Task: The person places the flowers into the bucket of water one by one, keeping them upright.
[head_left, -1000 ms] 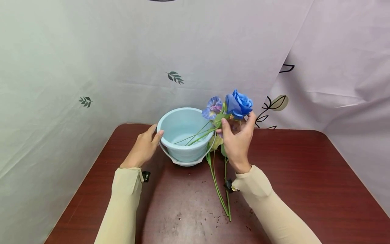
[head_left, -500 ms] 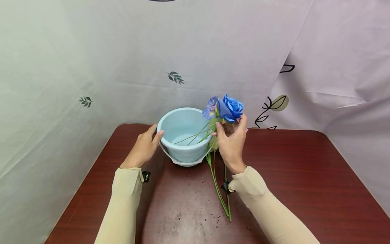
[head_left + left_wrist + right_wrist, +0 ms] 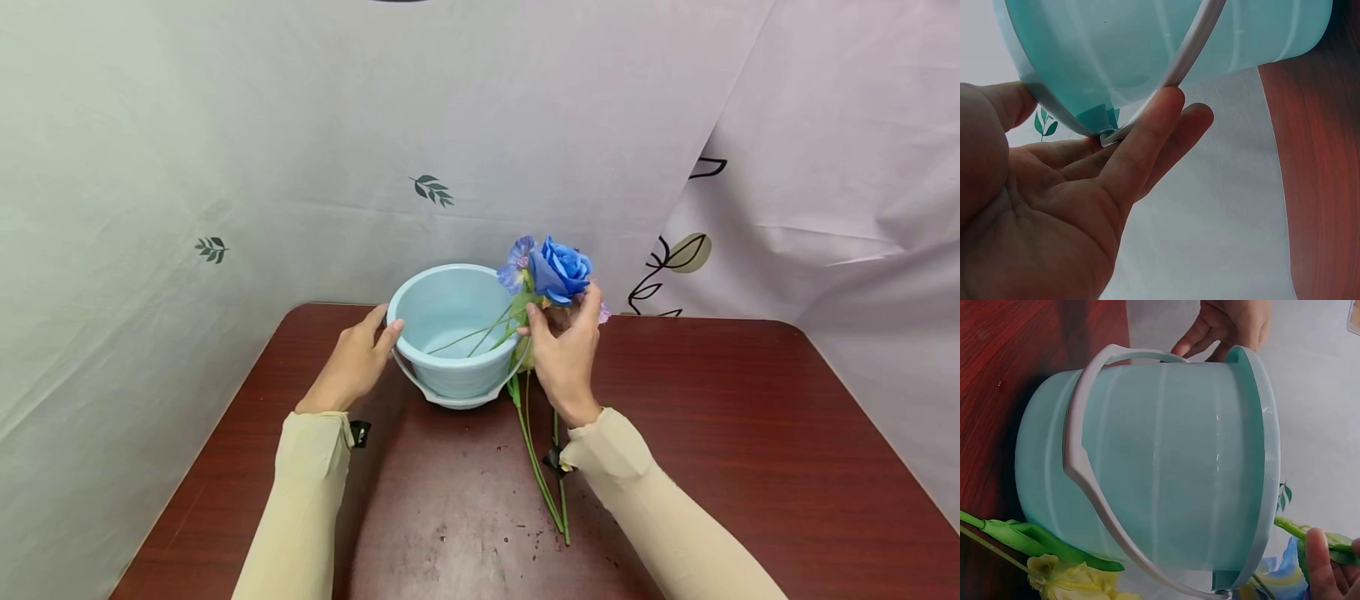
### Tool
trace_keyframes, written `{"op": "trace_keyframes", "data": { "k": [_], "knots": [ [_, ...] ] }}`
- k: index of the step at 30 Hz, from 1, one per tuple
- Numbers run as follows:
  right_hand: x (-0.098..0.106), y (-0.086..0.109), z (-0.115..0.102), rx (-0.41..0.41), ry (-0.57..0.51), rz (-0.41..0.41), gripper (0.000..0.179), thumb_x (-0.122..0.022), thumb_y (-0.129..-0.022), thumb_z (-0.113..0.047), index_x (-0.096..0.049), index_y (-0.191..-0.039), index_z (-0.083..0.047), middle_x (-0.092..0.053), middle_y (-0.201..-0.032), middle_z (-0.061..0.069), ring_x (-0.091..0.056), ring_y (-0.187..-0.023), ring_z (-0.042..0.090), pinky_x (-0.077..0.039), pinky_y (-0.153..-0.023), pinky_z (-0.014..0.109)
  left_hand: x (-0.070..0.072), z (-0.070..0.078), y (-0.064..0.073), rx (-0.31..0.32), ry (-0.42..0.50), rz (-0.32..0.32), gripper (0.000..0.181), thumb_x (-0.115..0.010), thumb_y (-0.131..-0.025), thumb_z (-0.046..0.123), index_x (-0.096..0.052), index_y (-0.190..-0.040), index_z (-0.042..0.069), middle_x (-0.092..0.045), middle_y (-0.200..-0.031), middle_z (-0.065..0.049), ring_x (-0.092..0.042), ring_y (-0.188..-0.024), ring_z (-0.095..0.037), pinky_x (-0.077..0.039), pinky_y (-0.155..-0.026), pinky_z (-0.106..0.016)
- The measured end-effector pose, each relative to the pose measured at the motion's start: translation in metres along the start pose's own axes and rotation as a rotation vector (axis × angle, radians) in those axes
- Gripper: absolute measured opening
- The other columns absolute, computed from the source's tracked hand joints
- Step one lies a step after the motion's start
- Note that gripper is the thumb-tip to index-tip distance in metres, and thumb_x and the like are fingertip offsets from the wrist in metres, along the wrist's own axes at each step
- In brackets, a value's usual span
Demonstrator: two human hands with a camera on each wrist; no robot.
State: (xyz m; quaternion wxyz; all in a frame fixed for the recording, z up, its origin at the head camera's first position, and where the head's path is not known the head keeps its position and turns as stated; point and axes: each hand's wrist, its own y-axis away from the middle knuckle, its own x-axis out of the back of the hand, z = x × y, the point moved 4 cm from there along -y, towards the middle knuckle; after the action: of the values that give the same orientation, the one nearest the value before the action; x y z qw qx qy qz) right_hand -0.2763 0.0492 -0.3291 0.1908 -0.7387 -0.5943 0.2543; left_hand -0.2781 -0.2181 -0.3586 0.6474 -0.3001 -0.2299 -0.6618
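on the dark red table (image 3: 735, 433), toward its far edge: one light blue bucket (image 3: 457, 382), upright, handle (image 3: 1075, 434) lowered across its near side. left hand (image 3: 352, 362): thumb on the rim, fingers against the outside by the handle's end, gripping the bucket. right hand (image 3: 567, 358): thumb and fingers pinching one blue rose (image 3: 561, 271) just below the bloom; bloom outside the right rim, stem leaning over it into the bucket. one blue-violet flower (image 3: 514, 262): bloom at the right rim. two thin stems (image 3: 468, 337): inside, one seemingly its own. one yellow flower (image 3: 1079, 581): outside, just beside the bucket. long green stems (image 3: 537, 471): lying on the table. pink-violet petals (image 3: 604, 313): past the right hand, mostly hidden. we judge the work part done: some stems inside, the rose not yet released, the outside flowers left.
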Motion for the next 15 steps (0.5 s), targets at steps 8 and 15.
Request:
{"op": "trace_keyframes", "data": {
  "k": [8, 15],
  "knots": [
    [-0.0016, 0.0014, 0.0023, -0.039, 0.032, -0.011, 0.065, -0.065, -0.086, 0.01, -0.032, -0.141, -0.004, -0.053, -0.12, 0.015, -0.062, -0.082, 0.023, -0.057, -0.061, 0.038, -0.0002, -0.0003, -0.0007, 0.0, 0.005, -0.003, 0.064, -0.04, -0.102, 0.044, -0.024, -0.153, 0.009, -0.057, -0.127, -0.02, -0.064, -0.099, -0.029, -0.045, -0.095, -0.048],
    [-0.0028, 0.003, 0.0032, -0.066, 0.04, -0.017, 0.066, -0.065, -0.086, 0.01, -0.033, -0.141, -0.005, -0.053, -0.116, 0.014, -0.061, -0.081, 0.021, -0.057, -0.061, 0.04, -0.0003, -0.0007, -0.0001, 0.003, 0.005, -0.003, 0.065, -0.039, -0.102, 0.046, -0.024, -0.153, 0.01, -0.057, -0.126, -0.02, -0.065, -0.098, -0.029, -0.046, -0.094, -0.048]
  ]
}}
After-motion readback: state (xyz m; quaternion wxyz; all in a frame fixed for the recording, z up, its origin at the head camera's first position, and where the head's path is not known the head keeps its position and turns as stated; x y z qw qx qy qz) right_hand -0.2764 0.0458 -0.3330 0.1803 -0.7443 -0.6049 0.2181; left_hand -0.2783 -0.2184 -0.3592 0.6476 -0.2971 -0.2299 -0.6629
